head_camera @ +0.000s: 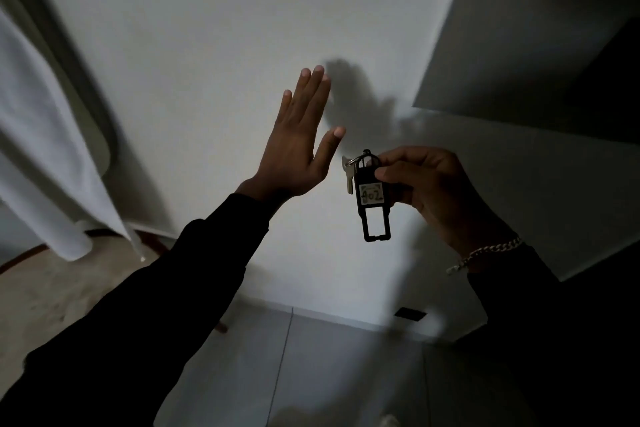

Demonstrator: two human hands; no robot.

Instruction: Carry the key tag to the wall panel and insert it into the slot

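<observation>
My right hand (429, 184) pinches a black plastic key tag (373, 199) by its upper right side. The tag hangs upright, bears a white label reading "402", and has an open rectangular frame at its lower end. A small silver key (348, 175) dangles from the ring at the tag's top. My left hand (298, 146) is raised flat, fingers together and pointing up, just left of the tag and not touching it. The white wall (207, 45) is close ahead. No wall panel or slot is visible.
A white curtain (41, 135) hangs at the left, over a beige floor. A grey wall or door surface (519, 28) juts out at the upper right. A dark socket plate (410, 314) sits low on the wall above grey floor tiles (329, 374).
</observation>
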